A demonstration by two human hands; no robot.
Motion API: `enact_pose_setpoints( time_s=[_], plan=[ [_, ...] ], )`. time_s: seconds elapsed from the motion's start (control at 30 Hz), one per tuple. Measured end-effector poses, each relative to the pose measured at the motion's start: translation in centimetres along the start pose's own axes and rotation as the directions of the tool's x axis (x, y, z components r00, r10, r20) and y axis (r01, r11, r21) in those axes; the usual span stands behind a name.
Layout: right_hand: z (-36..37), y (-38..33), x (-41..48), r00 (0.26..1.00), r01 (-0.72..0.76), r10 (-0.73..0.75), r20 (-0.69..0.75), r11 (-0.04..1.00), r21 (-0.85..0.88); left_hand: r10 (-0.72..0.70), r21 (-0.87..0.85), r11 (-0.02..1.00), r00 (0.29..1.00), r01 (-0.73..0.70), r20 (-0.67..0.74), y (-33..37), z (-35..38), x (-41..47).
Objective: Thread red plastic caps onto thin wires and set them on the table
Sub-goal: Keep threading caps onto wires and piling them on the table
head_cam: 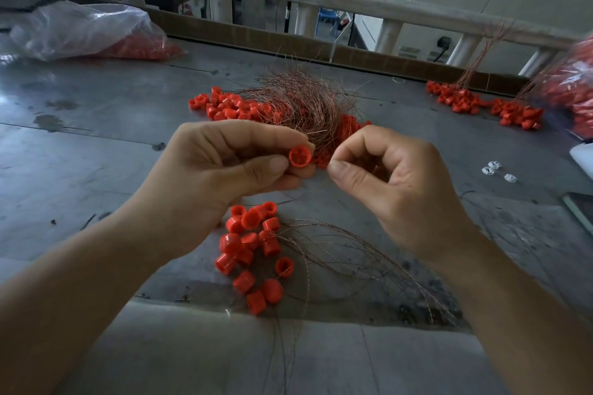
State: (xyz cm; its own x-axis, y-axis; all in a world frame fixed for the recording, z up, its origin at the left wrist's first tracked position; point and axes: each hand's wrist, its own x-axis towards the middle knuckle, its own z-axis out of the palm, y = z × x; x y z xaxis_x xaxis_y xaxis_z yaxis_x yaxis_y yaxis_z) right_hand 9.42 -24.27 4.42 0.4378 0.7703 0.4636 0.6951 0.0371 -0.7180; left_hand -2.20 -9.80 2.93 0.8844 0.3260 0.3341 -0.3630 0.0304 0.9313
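the left hand (224,170) pinches a red cap (300,155) between thumb and fingertips, held above the surface (96,144) with its open, cross-ribbed end turned toward the camera. the right hand (394,189) sits just beside it, fingers curled, thumb and forefinger pressed together on a thin wire (316,185), of which only a faint strand shows below the fingertips; whether the wire's tip reaches the cap cannot be told. below the hands, near the front edge, lies a small cluster of threaded caps (253,250), their coppery wires (353,253) fanning out to the right across the grey metal. behind the hands a tangled bundle of loose wires (301,99) rests on the surface, with a heap of red caps (231,107) spread along its left side and under it. further back on the right lies another group of caps with wires (481,104), the strands rising toward the back edge. a clear plastic bag (86,29) holding red caps lies at the far left, and a second, blurred bag of caps (574,86) sits at the right edge. a few small white pieces (495,170) lie to the right of the right hand.
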Motion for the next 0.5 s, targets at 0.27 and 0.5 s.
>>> enact_pose_setpoints(
  time_s=[0.27, 0.5],
  plan=[
    [-0.2, 0.0, 0.1, 1.000, 0.000, 0.000, 0.004, 1.000, 0.003, 0.005, 0.181, 0.983, 0.999, -0.014, 0.047, -0.5, -0.9, 0.0],
    [-0.2, -0.1, 0.1, 1.000, -0.015, 0.014, 0.015, 1.000, 0.015, -0.011, 0.162, 0.987, 0.997, -0.002, 0.075, -0.6, -1.2, 0.1]
  ],
)
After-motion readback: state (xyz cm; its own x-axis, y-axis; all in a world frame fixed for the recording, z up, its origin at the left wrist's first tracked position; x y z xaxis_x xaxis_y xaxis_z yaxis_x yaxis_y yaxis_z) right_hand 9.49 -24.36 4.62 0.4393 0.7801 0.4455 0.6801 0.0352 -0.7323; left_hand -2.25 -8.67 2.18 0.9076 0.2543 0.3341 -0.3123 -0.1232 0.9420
